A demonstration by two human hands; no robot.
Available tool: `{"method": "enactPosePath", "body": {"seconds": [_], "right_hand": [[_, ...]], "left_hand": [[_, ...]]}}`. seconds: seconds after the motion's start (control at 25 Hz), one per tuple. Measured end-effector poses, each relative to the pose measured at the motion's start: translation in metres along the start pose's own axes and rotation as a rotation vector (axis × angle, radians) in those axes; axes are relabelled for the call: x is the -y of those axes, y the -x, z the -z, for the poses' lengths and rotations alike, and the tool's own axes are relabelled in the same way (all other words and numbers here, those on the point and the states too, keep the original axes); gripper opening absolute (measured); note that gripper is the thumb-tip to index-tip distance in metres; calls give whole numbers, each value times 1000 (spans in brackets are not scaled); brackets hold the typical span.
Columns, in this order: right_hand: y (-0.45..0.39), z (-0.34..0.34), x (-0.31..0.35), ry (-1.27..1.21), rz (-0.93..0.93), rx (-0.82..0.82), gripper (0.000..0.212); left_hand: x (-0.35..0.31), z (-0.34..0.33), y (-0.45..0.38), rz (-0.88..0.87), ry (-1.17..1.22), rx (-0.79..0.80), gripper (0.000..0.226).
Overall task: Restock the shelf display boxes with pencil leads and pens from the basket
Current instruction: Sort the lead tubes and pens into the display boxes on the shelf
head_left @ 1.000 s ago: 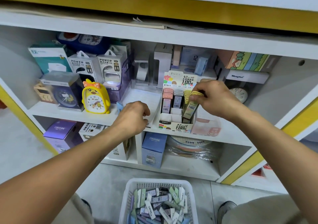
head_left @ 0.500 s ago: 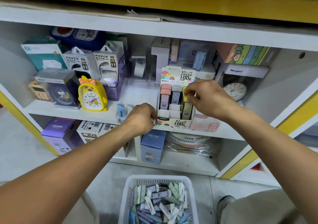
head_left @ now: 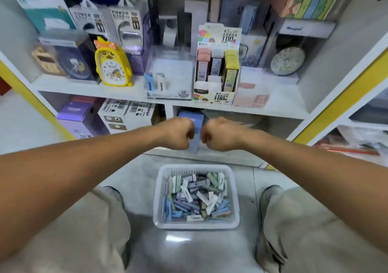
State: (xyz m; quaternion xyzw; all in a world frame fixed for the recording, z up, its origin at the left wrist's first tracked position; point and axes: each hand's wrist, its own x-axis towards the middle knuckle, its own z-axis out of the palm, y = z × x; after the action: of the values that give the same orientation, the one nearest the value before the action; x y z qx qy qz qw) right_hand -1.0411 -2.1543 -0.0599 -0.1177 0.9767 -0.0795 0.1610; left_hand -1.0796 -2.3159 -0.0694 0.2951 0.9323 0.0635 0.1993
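Note:
A white basket (head_left: 196, 224) full of small pencil-lead cases stands on the floor between my knees. On the shelf above, a printed display box (head_left: 216, 96) holds rows of pink, dark and yellow lead cases. Left of it a clear display box (head_left: 169, 95) holds only two cases, one blue and one white. My left hand (head_left: 178, 133) and my right hand (head_left: 219, 134) hang side by side in front of the lower shelf, above the basket, both curled into fists. Nothing shows in either hand.
A yellow chick alarm clock (head_left: 112, 65) and boxed clocks and power banks fill the shelf's left part. A round clock (head_left: 287, 60) stands at the right. A blue box (head_left: 194, 123) stands on the lower shelf behind my hands. My knees flank the basket.
Both hands have left the display boxes and dropped to just above the basket. The yellow case my right hand was pushing in now stands in the printed box. The view has tilted down.

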Motion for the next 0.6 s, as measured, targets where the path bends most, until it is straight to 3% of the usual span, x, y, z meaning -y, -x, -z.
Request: {"method": "enactPosePath", "body": {"seconds": [0.08,0.28,0.44,0.6], "right_hand": [[1,-59,-4,45,-54,187,27],[6,-181,-29,-140,-239,293,35],[13,-247,-50,-196,-317,196,41],[7,-281,-58,-213,-374,43,56]], "left_hand": [[-3,-35,-5,-11,-64,237,19],[0,-150,-14,79,-29,341,28],[16,-232,-7,112,0,406,45],[22,-270,-14,60,10,301,71]]}}
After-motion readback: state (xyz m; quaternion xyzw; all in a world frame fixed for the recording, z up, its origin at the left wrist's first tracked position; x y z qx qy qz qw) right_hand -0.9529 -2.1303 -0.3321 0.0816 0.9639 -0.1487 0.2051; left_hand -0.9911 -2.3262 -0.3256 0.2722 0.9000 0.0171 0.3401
